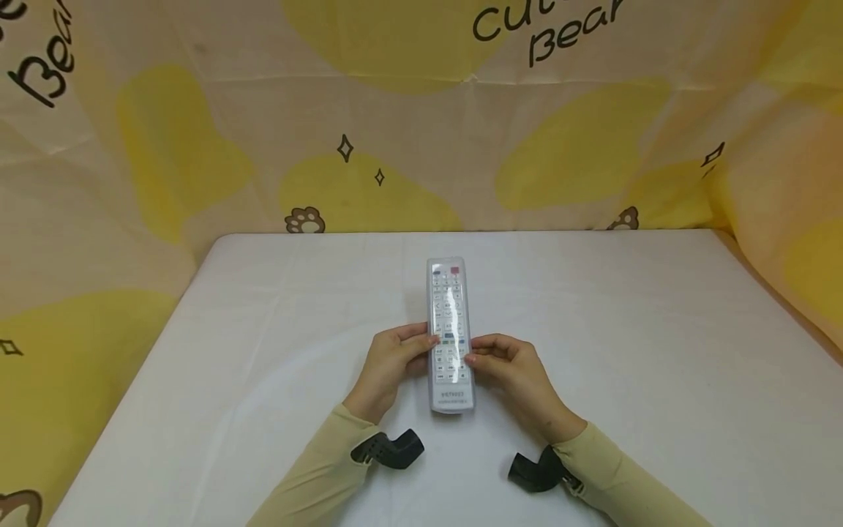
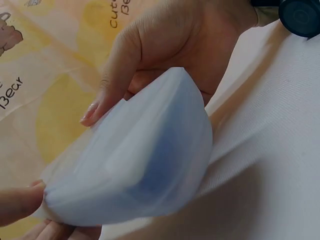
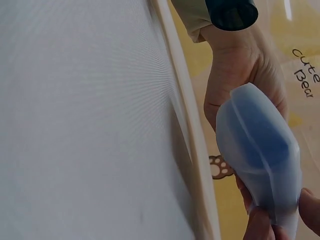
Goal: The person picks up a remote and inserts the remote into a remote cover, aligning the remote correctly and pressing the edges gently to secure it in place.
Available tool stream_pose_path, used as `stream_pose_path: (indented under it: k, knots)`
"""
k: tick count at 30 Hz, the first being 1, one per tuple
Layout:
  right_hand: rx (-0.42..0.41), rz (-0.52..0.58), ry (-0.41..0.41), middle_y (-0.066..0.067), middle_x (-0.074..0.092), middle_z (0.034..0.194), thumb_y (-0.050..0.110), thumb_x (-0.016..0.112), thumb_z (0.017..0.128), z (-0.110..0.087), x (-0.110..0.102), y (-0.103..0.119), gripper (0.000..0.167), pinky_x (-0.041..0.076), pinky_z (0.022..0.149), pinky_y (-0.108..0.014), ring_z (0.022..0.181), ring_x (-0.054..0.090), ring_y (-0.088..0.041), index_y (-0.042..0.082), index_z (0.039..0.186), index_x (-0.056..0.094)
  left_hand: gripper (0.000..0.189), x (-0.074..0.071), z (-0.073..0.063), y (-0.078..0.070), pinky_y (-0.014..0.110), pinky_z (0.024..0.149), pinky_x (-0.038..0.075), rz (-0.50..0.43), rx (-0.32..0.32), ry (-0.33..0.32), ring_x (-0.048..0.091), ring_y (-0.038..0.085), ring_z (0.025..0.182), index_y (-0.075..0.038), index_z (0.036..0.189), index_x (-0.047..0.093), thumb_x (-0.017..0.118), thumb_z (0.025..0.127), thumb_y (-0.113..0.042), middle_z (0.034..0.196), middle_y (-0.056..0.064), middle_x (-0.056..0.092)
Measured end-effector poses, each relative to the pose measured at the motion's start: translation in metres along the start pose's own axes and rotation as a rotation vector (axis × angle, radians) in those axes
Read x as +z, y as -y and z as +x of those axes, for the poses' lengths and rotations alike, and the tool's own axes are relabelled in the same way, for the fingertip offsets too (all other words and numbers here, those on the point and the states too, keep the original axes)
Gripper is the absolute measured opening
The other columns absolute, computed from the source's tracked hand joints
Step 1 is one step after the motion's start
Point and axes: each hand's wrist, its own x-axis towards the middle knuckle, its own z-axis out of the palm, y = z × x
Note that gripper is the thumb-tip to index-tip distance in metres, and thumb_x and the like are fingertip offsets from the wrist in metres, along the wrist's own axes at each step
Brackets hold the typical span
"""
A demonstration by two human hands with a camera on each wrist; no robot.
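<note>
A white remote control [image 1: 451, 315] in a clear plastic sleeve is held upright in the head view, its button side facing the camera and a red button at its far end. My left hand [image 1: 390, 366] grips its left edge, thumb on the front and fingers behind. On the opposite edge my right hand [image 1: 520, 373] pinches it a little lower, thumb at the front edge. Both wrist views show the near end of the sleeved remote [image 2: 165, 145] close up, bluish and glossy, with the buttons hidden there.
A white-covered table [image 1: 263, 380] lies beneath the hands. Behind it hangs a yellow and beige printed cloth [image 1: 408, 117], which also comes down both sides. Black wrist cameras [image 1: 398, 449] are strapped over the beige sleeves [image 1: 316, 468].
</note>
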Motion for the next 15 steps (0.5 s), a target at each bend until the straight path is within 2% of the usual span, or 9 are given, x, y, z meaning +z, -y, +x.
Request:
stream_pose_path:
  k: [7,15]
  knots:
    - [0.05,0.048,0.007,-0.013,0.068,0.097,0.004,0.065,0.086,0.0025,-0.0006,-0.0024,0.03,0.054,0.079,-0.028,0.088,0.064,-0.016,-0.011,0.111,0.058,0.035,0.0001,0.001,0.0041,0.027,0.077,0.055,0.001,-0.025,0.001,0.066,0.019,0.089,0.012,0.119,0.056,0.062,0.089,-0.003,0.111,0.026,0.063]
    - [0.115,0.093,-0.005,-0.012,0.068,0.096,0.003,0.065,0.086,0.0057,-0.0024,-0.0061,0.031,0.054,0.074,-0.026,0.082,0.063,-0.014,-0.013,0.111,0.056,0.039,-0.0014,0.0049,0.0097,0.031,0.084,0.054,0.048,-0.042,0.07,0.063,0.021,0.098,0.012,0.126,0.051,0.06,0.091,-0.003,0.117,0.025,0.061]
